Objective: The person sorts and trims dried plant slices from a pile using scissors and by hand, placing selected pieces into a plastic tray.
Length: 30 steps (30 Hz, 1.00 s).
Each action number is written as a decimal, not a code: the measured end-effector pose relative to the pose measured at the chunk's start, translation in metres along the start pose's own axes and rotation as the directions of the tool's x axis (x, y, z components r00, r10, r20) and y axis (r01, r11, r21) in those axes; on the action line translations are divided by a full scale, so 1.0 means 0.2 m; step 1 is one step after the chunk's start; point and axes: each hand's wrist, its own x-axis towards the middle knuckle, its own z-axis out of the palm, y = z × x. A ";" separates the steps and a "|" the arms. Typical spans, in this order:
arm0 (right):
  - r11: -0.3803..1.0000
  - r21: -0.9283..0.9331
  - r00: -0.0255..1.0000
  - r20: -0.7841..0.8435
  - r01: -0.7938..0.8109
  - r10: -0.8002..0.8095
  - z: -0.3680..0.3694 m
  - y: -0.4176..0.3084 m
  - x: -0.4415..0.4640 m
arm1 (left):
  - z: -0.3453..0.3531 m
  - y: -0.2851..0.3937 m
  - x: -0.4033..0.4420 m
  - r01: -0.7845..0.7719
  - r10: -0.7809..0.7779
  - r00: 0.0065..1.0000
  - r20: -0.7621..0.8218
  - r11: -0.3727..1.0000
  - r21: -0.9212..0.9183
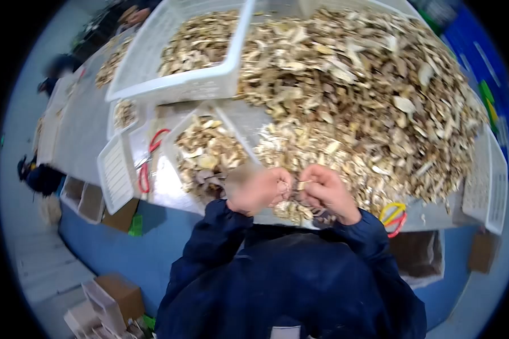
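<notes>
Dried sliced pieces, like mushroom, form a large heap (367,101) on the metal table. At the heap's near edge, my right hand (328,191) is closed in a pinch on a small pale piece (303,185). Just left of it, my left hand (261,189) is blurred, its fingers curled together; whatever they hold is too small to make out. Beside my left hand, a white basket (232,125) holds more slices. Several pieces lie beneath my hands.
A large white crate (172,85) with slices stands at the back left. Red-handled scissors (144,176) lie left, near a small white basket (116,172). Yellow and red handles (393,217) lie right. A white basket (492,181) stands far right. Other people are at the upper left.
</notes>
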 end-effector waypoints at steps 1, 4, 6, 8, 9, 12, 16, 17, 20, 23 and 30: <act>1.000 0.000 0.999 -0.033 -0.003 0.003 -0.01 0.00 0.01 | -0.03 0.03 -0.04 0.003 0.005 0.999 0.050 0.989 -0.147; 0.959 -0.273 0.981 -0.152 0.080 -0.125 -0.04 0.01 0.06 | -0.16 0.04 -0.14 -0.358 0.383 0.912 -0.150 0.918 0.168; 0.935 -0.339 0.951 -0.243 0.098 -0.188 -0.06 0.01 0.05 | -0.24 0.10 -0.29 -0.260 0.321 0.855 -0.407 0.945 0.199; 0.931 -0.350 0.938 -0.279 0.103 -0.208 -0.10 0.00 0.04 | -0.34 0.18 -0.42 -0.205 0.354 0.702 -0.619 0.931 0.300; 0.929 -0.355 0.933 -0.290 0.101 -0.212 -0.12 -0.01 0.02 | -0.43 0.21 -0.48 -0.176 0.402 0.598 -0.694 0.910 0.375; 0.925 -0.373 0.928 -0.311 0.078 -0.204 -0.14 -0.04 -0.01 | -0.83 0.24 -0.61 0.408 0.747 0.209 -0.631 0.520 0.750; 0.926 -0.374 0.925 -0.333 0.050 -0.184 -0.14 -0.04 -0.02 | -1.03 0.26 -0.54 0.712 0.748 0.298 -0.593 0.239 0.660; 0.924 -0.380 0.926 -0.330 0.048 -0.184 -0.13 -0.05 -0.02 | -1.09 0.25 -0.52 0.719 0.744 0.343 -0.574 0.186 0.670; 0.920 -0.391 0.931 -0.325 0.030 -0.169 -0.10 -0.06 -0.03 | -1.07 0.26 -0.45 0.794 0.710 0.330 -0.622 0.148 0.590; 0.910 -0.414 0.932 -0.321 0.020 -0.166 -0.09 -0.07 -0.03 | -1.06 0.27 -0.45 0.709 0.737 0.313 -0.600 0.239 0.664; 0.981 -0.190 0.996 -0.085 -0.030 0.014 0.06 -0.06 0.03 | -0.32 0.23 -0.33 -0.245 0.799 0.520 -0.301 0.477 0.844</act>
